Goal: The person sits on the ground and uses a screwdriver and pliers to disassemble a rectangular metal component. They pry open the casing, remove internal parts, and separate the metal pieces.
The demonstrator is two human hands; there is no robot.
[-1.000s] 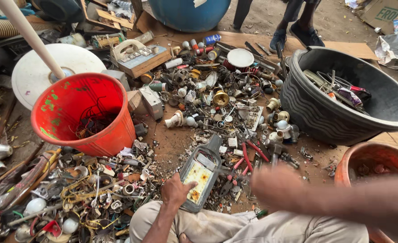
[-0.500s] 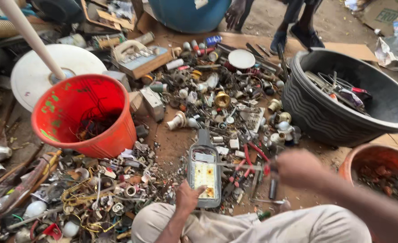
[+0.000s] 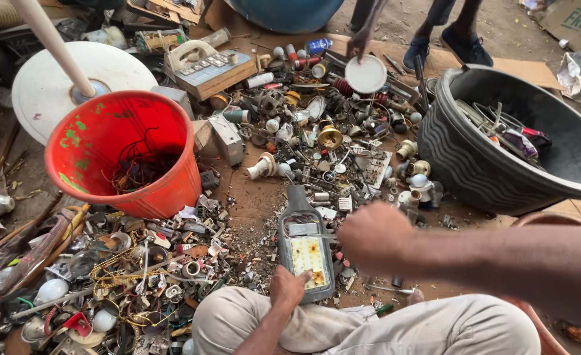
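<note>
Fingers of the left hand (image 3: pixel 289 287) grasp the near end of a grey lamp housing (image 3: pixel 305 244) lying on the ground before the knees; the right hand (image 3: pixel 374 235), clenched at its 3 o'clock edge, has moved closer; red bucket (image 3: pixel 127 154) at 10 o'clock; black tub (image 3: pixel 474 164) at 2 o'clock.

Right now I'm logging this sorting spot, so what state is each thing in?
Grey lamp housing: lying flat, opened, its yellowed panel showing.
Left hand: resting on the housing's near end.
Right hand: closed, blurred, at the housing's right edge.
Red bucket: tilted, wires inside.
Black tub: upright, scrap inside.
White fan base: flat, pole standing.
</note>
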